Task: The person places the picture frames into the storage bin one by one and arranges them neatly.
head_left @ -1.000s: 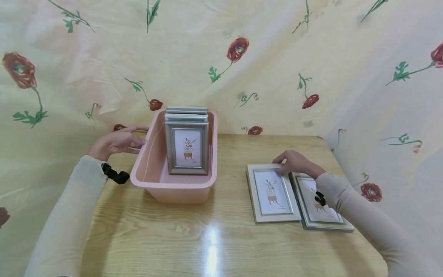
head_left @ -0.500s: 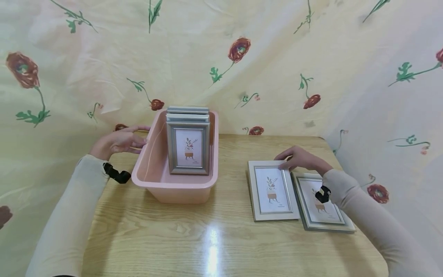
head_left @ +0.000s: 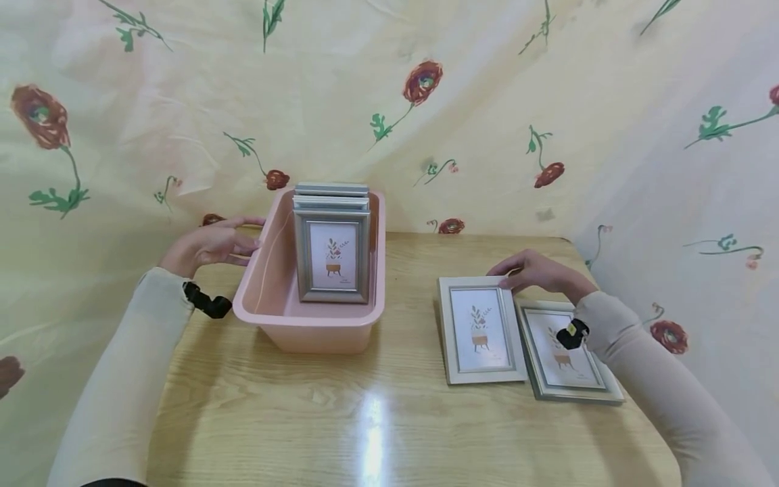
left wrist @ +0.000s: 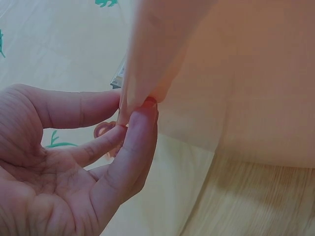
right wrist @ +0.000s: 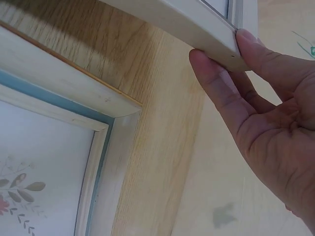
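Note:
My left hand [head_left: 213, 245] pinches the left rim of a pink plastic tub [head_left: 322, 322]; the left wrist view shows thumb and fingers on either side of that rim. Inside the tub several picture frames stand upright one behind another, the front one a grey-silver picture frame [head_left: 301, 270] with a potted-plant print. Over on the right, my right hand [head_left: 535, 272] grips the top right corner of a white picture frame [head_left: 447, 331]. In the right wrist view its thumb [right wrist: 253, 49] lies on the face and fingers are underneath. That corner is raised off the table.
Beside the white frame, another picture frame [head_left: 578, 393] lies face up near the right table edge, partly covered by my wrist. All stand on a wooden table [head_left: 292, 419], backed by a flowered cloth [head_left: 341, 88]. Bare wood lies between the tub and the frames.
The white frame's top edge has risen and its right corner is lifted, with my right hand moving slightly up and right. My left hand keeps its grip on the tub.

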`<act>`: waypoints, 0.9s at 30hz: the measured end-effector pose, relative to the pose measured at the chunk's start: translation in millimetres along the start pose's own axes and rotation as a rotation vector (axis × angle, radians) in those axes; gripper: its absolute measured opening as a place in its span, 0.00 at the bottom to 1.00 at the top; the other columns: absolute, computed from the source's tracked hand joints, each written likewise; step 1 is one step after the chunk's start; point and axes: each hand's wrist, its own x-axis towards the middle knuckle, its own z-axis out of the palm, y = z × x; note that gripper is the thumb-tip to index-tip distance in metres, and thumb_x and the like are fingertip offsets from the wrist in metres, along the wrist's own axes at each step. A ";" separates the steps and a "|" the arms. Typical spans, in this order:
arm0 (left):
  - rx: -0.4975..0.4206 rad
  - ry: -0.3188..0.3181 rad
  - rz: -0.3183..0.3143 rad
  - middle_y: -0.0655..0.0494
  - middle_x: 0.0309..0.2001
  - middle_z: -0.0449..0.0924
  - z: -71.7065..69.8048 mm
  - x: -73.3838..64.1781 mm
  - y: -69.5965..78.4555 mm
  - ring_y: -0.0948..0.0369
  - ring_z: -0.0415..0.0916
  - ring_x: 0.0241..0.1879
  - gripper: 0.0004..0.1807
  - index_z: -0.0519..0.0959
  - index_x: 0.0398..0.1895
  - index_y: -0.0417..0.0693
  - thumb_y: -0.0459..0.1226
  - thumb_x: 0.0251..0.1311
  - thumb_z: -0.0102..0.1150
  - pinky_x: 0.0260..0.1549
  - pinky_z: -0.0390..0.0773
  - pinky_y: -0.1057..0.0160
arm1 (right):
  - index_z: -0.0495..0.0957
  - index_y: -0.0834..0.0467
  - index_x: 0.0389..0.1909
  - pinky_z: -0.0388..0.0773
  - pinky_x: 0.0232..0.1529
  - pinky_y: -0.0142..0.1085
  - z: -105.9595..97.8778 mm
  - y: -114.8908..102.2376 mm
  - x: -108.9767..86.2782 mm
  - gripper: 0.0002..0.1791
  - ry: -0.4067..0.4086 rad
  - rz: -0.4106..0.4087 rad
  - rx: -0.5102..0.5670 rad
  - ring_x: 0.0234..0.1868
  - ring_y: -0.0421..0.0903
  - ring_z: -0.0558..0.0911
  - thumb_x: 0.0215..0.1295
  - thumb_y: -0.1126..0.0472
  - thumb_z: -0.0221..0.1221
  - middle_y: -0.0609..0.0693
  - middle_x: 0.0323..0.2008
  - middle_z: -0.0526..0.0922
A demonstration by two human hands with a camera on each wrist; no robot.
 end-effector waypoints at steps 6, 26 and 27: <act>-0.014 0.008 -0.001 0.47 0.68 0.67 0.8 -1.4 2.2 0.64 0.81 0.48 0.43 0.43 0.83 0.51 0.37 0.73 0.55 0.57 0.81 0.55 | 0.79 0.68 0.59 0.87 0.44 0.44 -1.2 -4.0 -0.5 0.20 -0.002 0.003 0.041 0.45 0.45 0.86 0.69 0.65 0.63 0.63 0.53 0.85; -0.013 0.006 -0.004 0.39 0.75 0.58 1.3 -0.5 -0.6 0.62 0.81 0.50 0.44 0.42 0.83 0.51 0.37 0.72 0.55 0.61 0.79 0.51 | 0.76 0.71 0.62 0.85 0.51 0.54 -7.2 -21.8 3.4 0.20 0.136 0.018 0.097 0.49 0.50 0.86 0.73 0.66 0.58 0.71 0.59 0.79; -0.011 0.004 -0.002 0.39 0.75 0.58 1.5 -0.5 -1.2 0.62 0.81 0.51 0.44 0.42 0.83 0.51 0.37 0.72 0.55 0.62 0.78 0.50 | 0.76 0.71 0.62 0.85 0.51 0.54 -7.8 -22.0 4.1 0.20 0.144 0.019 0.096 0.49 0.50 0.85 0.73 0.65 0.57 0.70 0.59 0.79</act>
